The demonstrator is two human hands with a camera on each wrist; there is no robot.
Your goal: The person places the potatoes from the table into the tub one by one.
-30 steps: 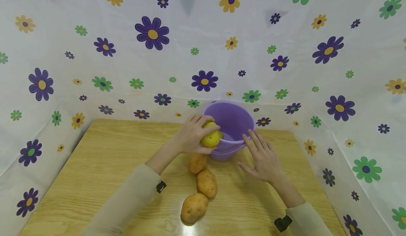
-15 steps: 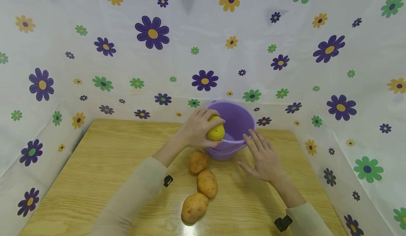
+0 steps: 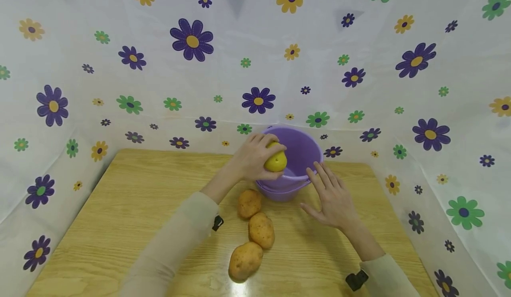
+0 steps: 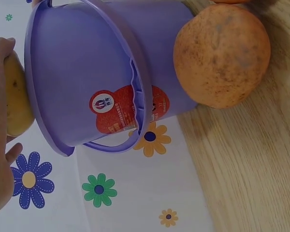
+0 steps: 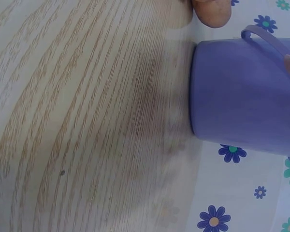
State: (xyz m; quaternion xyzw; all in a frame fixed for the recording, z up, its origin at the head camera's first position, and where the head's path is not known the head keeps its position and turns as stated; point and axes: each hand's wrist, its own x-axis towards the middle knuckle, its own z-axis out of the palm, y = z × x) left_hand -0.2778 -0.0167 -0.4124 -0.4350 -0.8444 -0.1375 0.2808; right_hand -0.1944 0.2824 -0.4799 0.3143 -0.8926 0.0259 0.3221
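My left hand grips a round yellow fruit, with fingers over its top and the thumb below. It holds the fruit at the mouth of a purple bucket, overlapping the bucket's left rim in the head view. From the left wrist, the yellow fruit shows beside the rim, with small dark spots on its skin. My right hand has its fingers spread and straight, fingertips right at the bucket's right rim. Three brown potatoes lie in front: one near the bucket, a middle one and a nearest one.
The bucket's handle hangs down on its front side, across a red label. The wooden table backs onto a white flowered sheet, which also rises at both sides.
My left hand has carried the yellow fruit to the right and slightly up, from the bucket's left edge over its opening. My right hand and the potatoes have stayed in place.
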